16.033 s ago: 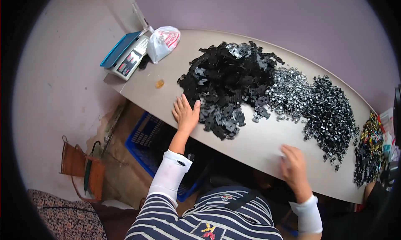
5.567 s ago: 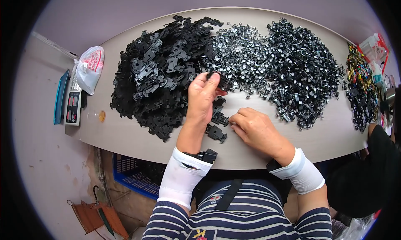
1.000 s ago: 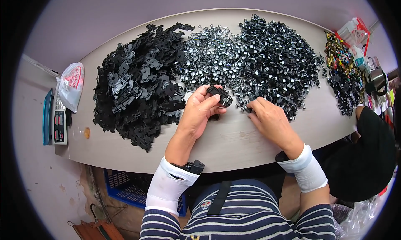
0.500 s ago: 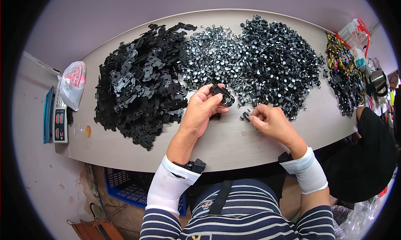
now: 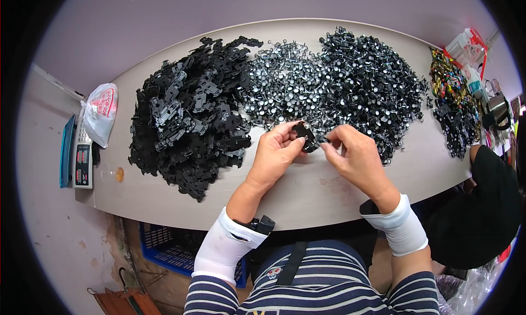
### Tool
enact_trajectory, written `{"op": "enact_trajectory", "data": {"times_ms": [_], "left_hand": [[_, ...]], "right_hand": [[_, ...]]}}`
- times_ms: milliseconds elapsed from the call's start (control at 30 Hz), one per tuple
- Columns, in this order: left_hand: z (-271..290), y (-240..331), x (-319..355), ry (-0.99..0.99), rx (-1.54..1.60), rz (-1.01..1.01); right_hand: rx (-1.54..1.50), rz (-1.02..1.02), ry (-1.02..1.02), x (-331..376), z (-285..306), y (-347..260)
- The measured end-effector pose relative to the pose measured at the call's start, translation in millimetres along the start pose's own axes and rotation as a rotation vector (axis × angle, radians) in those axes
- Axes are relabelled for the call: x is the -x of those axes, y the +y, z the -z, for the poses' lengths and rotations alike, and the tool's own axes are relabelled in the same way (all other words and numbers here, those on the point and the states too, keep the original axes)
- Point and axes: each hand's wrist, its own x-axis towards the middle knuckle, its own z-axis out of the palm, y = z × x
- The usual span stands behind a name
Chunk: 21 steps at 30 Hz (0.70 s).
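– What's on the worktop?
– A pale curved top against a purple wall. Beyond the hands, a heap of black plastic pieces; right of it, metal clips.
– The hands?
– Left hand pinches a small black part; right hand closes fingertips on its other end.

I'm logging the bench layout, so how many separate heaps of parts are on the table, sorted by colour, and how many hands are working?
Flat black plastic parts: 1 heap
Silvery metal bits: 1 heap
Dark metal bits: 1 heap
Mixed gold and dark parts: 1 heap
Total heaps: 4
Hands at work: 2, the left hand and right hand, both on one small black part.
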Motion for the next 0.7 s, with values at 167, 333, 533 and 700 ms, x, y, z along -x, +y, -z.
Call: {"op": "enact_trajectory", "data": {"times_ms": [167, 333, 533, 700], "left_hand": [[-4.2, -4.0, 1.7, 0.018, -0.019, -0.045], [-1.6, -13.0, -0.1, 0.081, -0.183, -0.132], [-0.5, -4.6, 1.2, 0.072, -0.247, -0.081], [-1.7, -5.2, 2.4, 0.059, -0.33, -0.126]], "right_hand": [[-0.01, 0.043, -0.015, -18.5, -16.9, -8.0], [-0.001, -0.01, -0.024, -24.8, -22.4, -9.6], [-0.049, -0.064, 0.014, -23.1, -18.5, -8.4], [-0.051, -0.041, -0.029, -28.0, -24.3, -1.7]]}}
